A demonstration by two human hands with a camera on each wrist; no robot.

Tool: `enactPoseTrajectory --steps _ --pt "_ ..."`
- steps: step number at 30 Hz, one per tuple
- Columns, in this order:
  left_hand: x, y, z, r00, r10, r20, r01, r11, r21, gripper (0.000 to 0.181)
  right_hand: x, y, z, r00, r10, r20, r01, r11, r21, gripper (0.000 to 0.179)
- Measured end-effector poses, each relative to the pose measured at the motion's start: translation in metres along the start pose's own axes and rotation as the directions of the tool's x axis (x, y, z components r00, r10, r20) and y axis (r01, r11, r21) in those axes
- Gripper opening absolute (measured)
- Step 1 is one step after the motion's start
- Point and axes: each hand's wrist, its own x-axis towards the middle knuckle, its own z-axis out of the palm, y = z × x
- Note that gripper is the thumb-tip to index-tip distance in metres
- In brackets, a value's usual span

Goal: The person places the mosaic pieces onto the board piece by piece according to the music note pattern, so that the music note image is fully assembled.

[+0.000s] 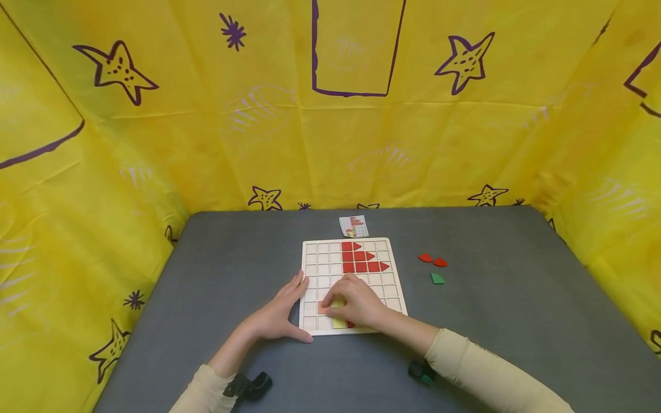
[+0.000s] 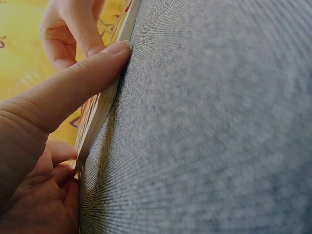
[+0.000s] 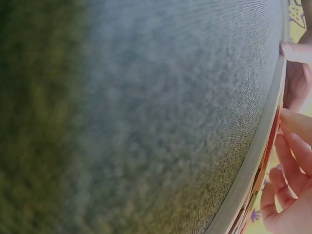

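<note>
A white gridded board lies on the table, with red square and pointed tiles in rows at its upper right. My right hand reaches over the lower part, thumb and index finger pinching at an orange tile in a lower-left cell. Yellow tiles show below and beside those fingertips; the hand partly hides them and a red piece. My left hand steadies the board's left side, its fingers straight along the edge. In the left wrist view, the left thumb lies against the board's edge.
Right of the board lie two red curved pieces and a green quarter-round piece. A small printed card with a coloured grid pattern sits just behind the board. A yellow patterned cloth surrounds the grey table.
</note>
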Motion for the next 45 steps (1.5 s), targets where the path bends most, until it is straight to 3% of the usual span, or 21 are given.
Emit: enactPoseTrajectory --steps 6,12,20,26,29,33,39,45 --pt "0.004 0.0 0.001 1.0 0.005 0.004 -0.005 1.0 0.006 0.121 -0.003 0.01 -0.011 0.99 0.143 -0.006 -0.141 0.98 0.138 0.016" --pt "0.006 0.0 0.001 1.0 0.011 -0.002 -0.011 1.0 0.01 0.122 -0.023 0.028 -0.041 0.942 0.319 -0.107 -0.286 0.926 0.244 0.016" --pt "0.005 0.0 -0.001 1.0 -0.001 -0.003 0.001 1.0 0.022 0.121 -0.064 0.063 -0.077 0.865 0.475 -0.164 -0.437 0.872 0.223 0.022" --pt "0.004 -0.001 0.001 1.0 -0.007 0.004 0.007 1.0 0.019 0.122 -0.101 0.097 -0.099 0.825 0.525 -0.206 -0.502 0.85 0.157 0.026" --pt "0.003 -0.001 0.001 1.0 -0.011 0.002 0.011 1.0 0.016 0.122 -0.116 0.109 -0.108 0.817 0.531 -0.227 -0.518 0.847 0.117 0.029" --pt "0.002 -0.002 0.002 1.0 -0.016 -0.003 0.016 1.0 0.012 0.122 -0.126 0.121 -0.114 0.822 0.515 -0.243 -0.517 0.854 0.06 0.032" --pt "0.002 -0.001 0.002 1.0 -0.016 -0.003 0.016 1.0 0.005 0.122 -0.127 0.126 -0.115 0.834 0.5 -0.234 -0.516 0.857 -0.008 0.03" --pt "0.003 -0.002 0.002 1.0 -0.011 -0.004 0.011 1.0 0.006 0.122 -0.124 0.122 -0.112 0.835 0.518 -0.185 -0.524 0.851 0.016 0.03"
